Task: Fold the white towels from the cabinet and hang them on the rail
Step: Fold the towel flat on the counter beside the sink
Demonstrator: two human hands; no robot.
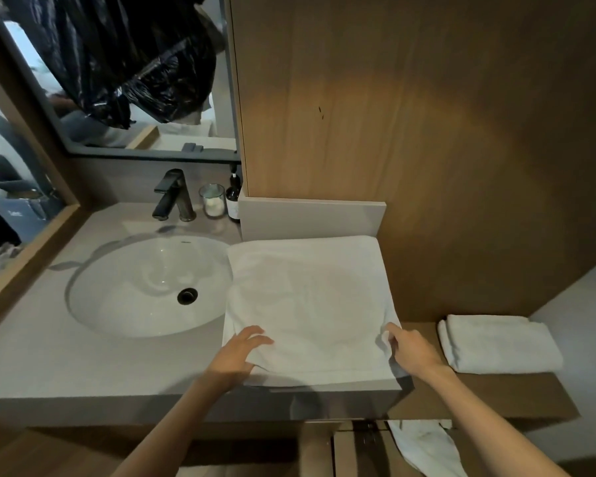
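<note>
big towel (310,304): white, folded to a rough square, flat on the right end of the desk (83,356), just beside the sink; far edge touching the low upstand, near edge at the desk's front edge; surface mostly smooth, faint creases; left hand (241,352) lies on the near-left corner, fingers on top; right hand (410,349) pinches the near-right corner, fabric bunched there; folded towel (499,342): white, compact rectangle, several layers, fold rounded on its left side, lying flat on the lower wooden ledge (496,390) right of the desk, apart from big towel; third towel (424,449): white, crumpled, unfolded, hanging below the desk against the cabinet (351,452) front
</note>
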